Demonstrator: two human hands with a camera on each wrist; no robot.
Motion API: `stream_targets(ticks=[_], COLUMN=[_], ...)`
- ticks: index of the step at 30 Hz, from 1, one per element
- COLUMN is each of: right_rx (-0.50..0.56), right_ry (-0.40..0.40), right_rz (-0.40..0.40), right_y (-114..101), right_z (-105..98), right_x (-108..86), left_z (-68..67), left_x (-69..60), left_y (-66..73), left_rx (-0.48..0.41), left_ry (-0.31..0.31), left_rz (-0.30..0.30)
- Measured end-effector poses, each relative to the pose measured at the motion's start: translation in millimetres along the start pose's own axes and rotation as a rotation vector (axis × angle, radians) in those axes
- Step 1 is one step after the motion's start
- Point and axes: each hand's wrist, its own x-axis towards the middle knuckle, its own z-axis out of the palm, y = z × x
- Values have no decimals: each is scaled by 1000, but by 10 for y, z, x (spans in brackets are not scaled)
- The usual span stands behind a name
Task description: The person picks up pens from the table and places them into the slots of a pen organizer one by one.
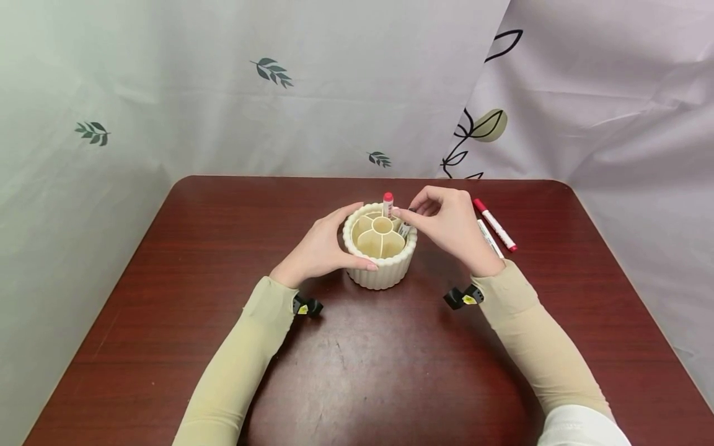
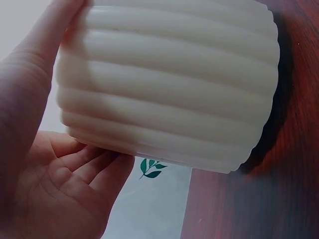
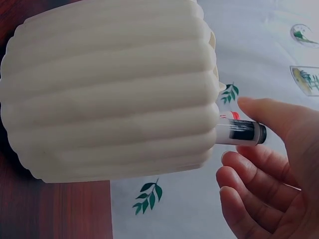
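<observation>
A cream, ribbed pen holder (image 1: 379, 272) with several compartments stands on the table. My left hand (image 1: 320, 248) grips it from the left, thumb on the near side and fingers round the far side. A marker with a red end (image 1: 388, 198) stands upright in a rear compartment. Beside it, a black-ended marker (image 3: 241, 132) leans in a right-hand compartment, mostly hidden by the holder's wall in the right wrist view. My right hand (image 1: 446, 220) is at its top, thumb and fingertips (image 3: 246, 154) spread either side of the marker's end, seemingly not pinching it.
To the right, a red-and-white marker (image 1: 495, 225) and another white marker (image 1: 489, 238), partly behind my right wrist, lie on the dark red-brown table (image 1: 357, 384). A pale curtain (image 1: 334, 111) with leaf prints hangs behind the table's far edge.
</observation>
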Motion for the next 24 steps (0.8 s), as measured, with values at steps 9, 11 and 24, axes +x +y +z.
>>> stream_targets(ticks=[9,11,24], right_rx=[58,71,-25], right_ry=[9,11,77], right_rz=[48,67,205], right_y=[69,98,454], right_z=[-102,-148,-570], right_x=[-48,-68,-286], left_z=[32,44,-84], left_x=[-35,-49,-175], left_y=[12,19,46], left_rx=[-7,-7,135], left_ry=[25,35,-20], left_rz=[-25,-30,-8])
